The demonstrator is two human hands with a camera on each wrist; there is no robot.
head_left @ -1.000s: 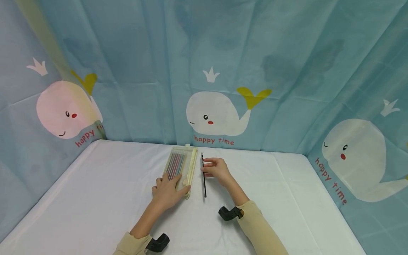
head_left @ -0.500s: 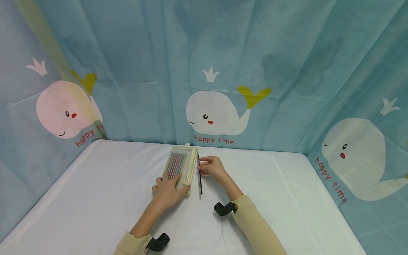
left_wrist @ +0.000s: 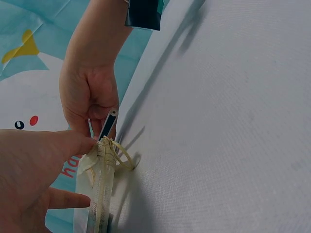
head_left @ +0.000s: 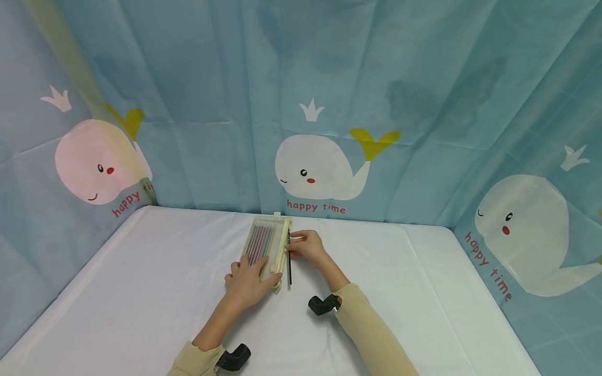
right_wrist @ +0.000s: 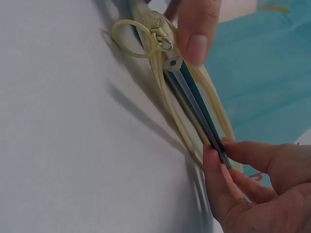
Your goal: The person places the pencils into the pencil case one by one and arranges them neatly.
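Note:
A cream pencil case (head_left: 278, 235) with a see-through top lies on the table, several coloured pencils (head_left: 258, 243) showing inside. My left hand (head_left: 246, 282) rests spread over its near part, the thumb by the zipper edge. With thumb and fingertips my right hand (head_left: 308, 245) pinches a dark pencil (head_left: 290, 271) along the case's right side. In the right wrist view that dark pencil (right_wrist: 194, 99) lies between the parted cream edges of the opening, its flat end towards the knotted zipper end (right_wrist: 156, 29). The left thumb (right_wrist: 198, 46) is right beside that end.
A white cloth (head_left: 423, 297) covers the table. Behind it hangs a blue curtain (head_left: 211, 156) printed with whales, close to the case's far end. Black wrist cameras (head_left: 235, 358) sit at both cuffs.
My right hand has moved left with the dark pencil, from apart on the right to against the case's right edge. The left hand and the case have stayed in place.

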